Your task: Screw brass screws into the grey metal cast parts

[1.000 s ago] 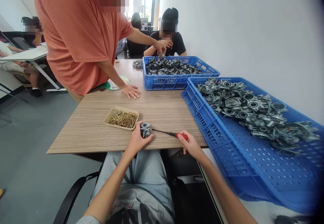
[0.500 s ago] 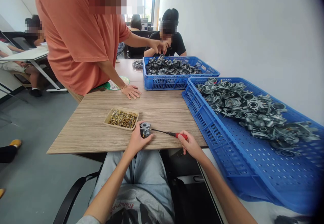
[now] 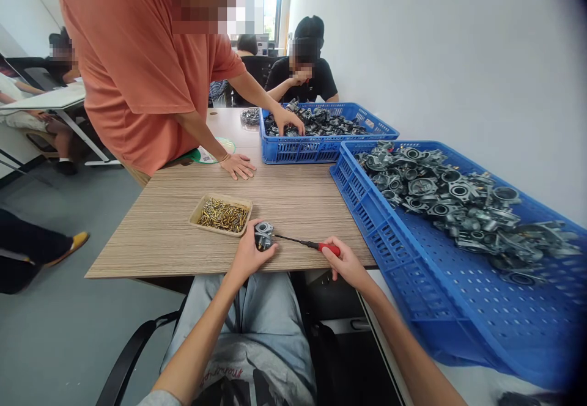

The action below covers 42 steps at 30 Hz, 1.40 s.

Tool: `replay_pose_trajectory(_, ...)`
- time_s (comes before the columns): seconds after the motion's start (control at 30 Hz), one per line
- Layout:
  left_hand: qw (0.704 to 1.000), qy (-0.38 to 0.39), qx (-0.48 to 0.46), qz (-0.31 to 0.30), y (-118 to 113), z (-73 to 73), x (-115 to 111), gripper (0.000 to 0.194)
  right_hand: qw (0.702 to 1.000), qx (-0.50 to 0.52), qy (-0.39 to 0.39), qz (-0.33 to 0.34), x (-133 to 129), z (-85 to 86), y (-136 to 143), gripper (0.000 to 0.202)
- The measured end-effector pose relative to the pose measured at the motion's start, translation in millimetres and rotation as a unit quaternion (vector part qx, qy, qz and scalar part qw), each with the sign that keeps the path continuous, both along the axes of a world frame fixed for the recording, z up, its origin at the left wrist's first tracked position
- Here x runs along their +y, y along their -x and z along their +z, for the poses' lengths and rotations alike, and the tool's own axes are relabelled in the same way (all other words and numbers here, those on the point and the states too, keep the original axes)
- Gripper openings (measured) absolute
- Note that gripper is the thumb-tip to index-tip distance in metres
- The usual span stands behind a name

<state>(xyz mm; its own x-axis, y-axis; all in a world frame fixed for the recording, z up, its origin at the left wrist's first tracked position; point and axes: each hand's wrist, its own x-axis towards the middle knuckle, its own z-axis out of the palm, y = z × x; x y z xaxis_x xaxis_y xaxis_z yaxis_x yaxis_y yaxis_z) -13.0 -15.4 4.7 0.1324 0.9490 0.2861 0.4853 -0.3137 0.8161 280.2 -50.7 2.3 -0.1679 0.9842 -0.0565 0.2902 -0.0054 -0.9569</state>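
Note:
My left hand [image 3: 250,248] is wrapped round a small grey metal part [image 3: 264,235] at the table's front edge. My right hand [image 3: 345,262] grips the red handle of a screwdriver [image 3: 329,249]. The dark shaft points left, and its tip meets the right side of the metal part. Just behind and left of my left hand sits a beige tray [image 3: 194,216] full of small brass-coloured pieces.
A blue crate [image 3: 389,241] of metal parts stands at my right, with another blue crate [image 3: 293,150] behind it. A person in an orange shirt [image 3: 137,70] leans over the table [image 3: 151,228] from the left. Someone in black [image 3: 323,79] sits beyond.
The standing person's raised hand has come down into the far crate. At the left, a walking person's leg and yellow shoe have moved further into view. My hands stay where they were.

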Motion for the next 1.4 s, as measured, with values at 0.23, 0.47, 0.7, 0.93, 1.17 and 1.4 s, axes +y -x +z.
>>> replay_pose_trajectory(0.23, 1.0, -0.019, -0.002, -0.005, 0.4, -2.0, 0.3, 0.066, 0.999, 0.041, 0.019, 0.005, 1.6, 0.0, 2.1, 0.035)
replay_pose_trajectory(0.47, 1.0, -0.022, -0.002, -0.002, 1.2, -2.9, 1.0, 0.066, 1.0, 0.02, 0.011, 0.01, -1.3, 0.6, 0.2, 0.032)
replay_pose_trajectory(0.7, 1.0, -0.028, -0.003, -0.008, 0.8, -1.6, 0.6, 0.066, 0.998, 0.048, 0.031, 0.001, 1.6, -2.9, 2.4, 0.037)
replay_pose_trajectory(0.93, 1.0, -0.026, 0.004, -0.009, 0.2, 0.1, 0.5, 0.065, 0.999, 0.038, 0.015, 0.0, 0.1, -1.8, -0.8, 0.037)
replay_pose_trajectory(1.17, 1.0, -0.022, -0.005, -0.011, 0.3, 0.0, -0.3, 0.064, 0.997, 0.062, 0.047, -0.006, 2.8, -6.1, 3.3, 0.041)
replay_pose_trajectory(1.4, 1.0, -0.02, -0.005, -0.02, -0.2, 1.7, -0.3, 0.064, 0.999, 0.041, 0.017, -0.001, 0.4, -0.6, 0.1, 0.039)
